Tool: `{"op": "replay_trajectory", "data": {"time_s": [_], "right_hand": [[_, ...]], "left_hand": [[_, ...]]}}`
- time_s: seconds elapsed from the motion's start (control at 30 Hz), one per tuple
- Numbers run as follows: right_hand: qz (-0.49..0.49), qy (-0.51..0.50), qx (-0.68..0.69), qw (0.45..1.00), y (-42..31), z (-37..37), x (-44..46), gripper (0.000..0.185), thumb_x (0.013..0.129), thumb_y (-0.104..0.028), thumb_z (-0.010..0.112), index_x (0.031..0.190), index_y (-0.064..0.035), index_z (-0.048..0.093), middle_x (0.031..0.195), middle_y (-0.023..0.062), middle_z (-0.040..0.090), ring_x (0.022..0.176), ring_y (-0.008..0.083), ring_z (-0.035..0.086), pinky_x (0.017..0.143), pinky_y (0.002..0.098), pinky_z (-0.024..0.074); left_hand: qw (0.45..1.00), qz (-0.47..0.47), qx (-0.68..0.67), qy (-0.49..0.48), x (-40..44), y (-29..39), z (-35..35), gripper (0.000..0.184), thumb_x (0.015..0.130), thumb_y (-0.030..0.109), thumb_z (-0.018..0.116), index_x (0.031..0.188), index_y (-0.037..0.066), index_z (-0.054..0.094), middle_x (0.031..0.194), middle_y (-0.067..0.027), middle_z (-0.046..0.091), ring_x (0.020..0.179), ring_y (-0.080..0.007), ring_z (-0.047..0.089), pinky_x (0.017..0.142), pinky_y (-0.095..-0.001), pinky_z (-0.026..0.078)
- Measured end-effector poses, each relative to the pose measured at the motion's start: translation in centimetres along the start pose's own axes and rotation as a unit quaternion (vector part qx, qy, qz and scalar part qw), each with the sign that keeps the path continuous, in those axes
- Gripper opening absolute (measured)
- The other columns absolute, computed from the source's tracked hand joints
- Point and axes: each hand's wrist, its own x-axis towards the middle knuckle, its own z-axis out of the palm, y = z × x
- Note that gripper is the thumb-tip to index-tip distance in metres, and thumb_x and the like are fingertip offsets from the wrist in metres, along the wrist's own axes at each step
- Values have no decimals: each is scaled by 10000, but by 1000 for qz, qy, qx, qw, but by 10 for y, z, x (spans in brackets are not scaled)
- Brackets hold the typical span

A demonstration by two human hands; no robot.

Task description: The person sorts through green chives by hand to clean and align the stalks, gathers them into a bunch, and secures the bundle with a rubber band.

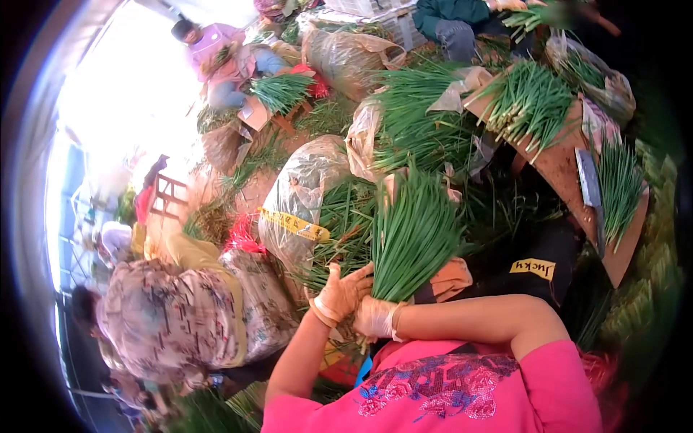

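Note:
A large bunch of green chives (417, 234) stands fanned out in front of my chest, leaf tips pointing away from me. Around its stem end wraps my right hand (377, 317), in a thin translucent glove. Close beside the base, my left hand (341, 294) has its thumb raised and its fingers stretched toward the stems; it is gloved too, with a band at the wrist. Whether its fingertips touch the bunch is hard to make out. A few stem ends show below my right hand.
At right, a wooden board (563, 173) bears a chive pile (530, 101), a wide-bladed knife (588, 179) and another bunch (619, 191). Ahead lie a plastic bag (303, 180) and loose chives (426, 108). One person (173, 314) bends at left; another (224, 58) sits farther back.

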Motion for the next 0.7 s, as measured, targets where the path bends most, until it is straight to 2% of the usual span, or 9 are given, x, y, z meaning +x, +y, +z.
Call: {"op": "replay_trajectory", "data": {"time_s": [0.03, 0.13, 0.17, 0.23, 0.3, 0.4, 0.47, 0.53, 0.7], "right_hand": [[4, -70, 4, 998, -3, 4, 12, 308, 788, -324, 671, 978, -89, 727, 943, 42, 701, 894, 259, 675, 752, 405, 530], [26, 96, -100, 990, 0, -5, 9, 210, 722, -272, 720, 889, -147, 739, 943, 23, 707, 894, 213, 680, 705, 391, 539], [68, 90, -124, 986, 6, -5, 24, 321, 731, -261, 744, 1039, -176, 716, 1167, -29, 637, 1069, 200, 603, 792, 400, 529], [5, -126, -101, 987, 10, 3, 32, 434, 732, -296, 765, 1146, -208, 671, 1241, -55, 585, 1131, 186, 552, 858, 384, 507], [10, -105, -94, 990, 9, 13, 39, 425, 748, -295, 745, 1153, -197, 666, 1243, -36, 588, 1132, 197, 558, 863, 387, 509], [9, -45, -92, 995, 10, 36, 47, 412, 771, -294, 715, 1164, -181, 659, 1248, -8, 594, 1134, 213, 568, 871, 391, 513], [8, -5, -87, 996, 10, 48, 51, 405, 787, -293, 694, 1171, -170, 654, 1250, 11, 597, 1135, 224, 574, 877, 394, 515], [7, 39, -87, 995, 12, 63, 56, 398, 803, -293, 674, 1178, -159, 649, 1253, 29, 601, 1137, 235, 581, 882, 396, 517], [-9, 178, -72, 981, 2, 99, 67, 386, 843, -291, 624, 1195, -132, 637, 1260, 76, 610, 1140, 262, 597, 896, 403, 523]], "left_hand": [[1000, -12, 20, 15, 1, -1, 3, 1062, 836, 834, 154, 1508, 16, 219, 1490, -214, 352, 1384, -304, 332, 1164, -426, 224], [990, 52, 127, -18, 1, 0, 3, 1059, 837, 827, 246, 1515, 15, 192, 1506, -192, 325, 1371, -302, 346, 1153, -434, 245], [994, 66, 81, -26, 3, 3, 4, 985, 882, 676, 471, 1525, 6, 141, 1521, -187, 291, 1385, -273, 323, 1146, -402, 254], [976, 92, 195, -13, 6, 15, 9, 907, 898, 520, 538, 1534, 24, 123, 1524, -200, 278, 1397, -250, 299, 1143, -380, 250], [953, 129, 275, -2, 9, 23, 24, 888, 876, 294, 613, 1554, 87, 78, 1513, -213, 280, 1397, -222, 285, 1141, -337, 231], [824, 228, 518, 35, 12, 26, 72, 995, 838, 315, 686, 1549, 77, 32, 1498, -195, 309, 1372, -230, 319, 1170, -380, 195], [897, 127, 420, 49, 22, 26, 99, 1204, 719, 277, 818, 1520, 4, -38, 1487, -183, 327, 1364, -231, 330, 1200, -391, 140], [863, 137, 481, 79, 41, 14, 75, 1283, 660, 267, 866, 1510, -11, -53, 1486, -191, 331, 1373, -240, 322, 1211, -386, 116], [821, 197, 520, 131, 58, 9, 59, 1216, 676, 128, 838, 1534, 31, -19, 1448, -179, 396, 1303, -232, 417, 1088, -337, 354]]}}
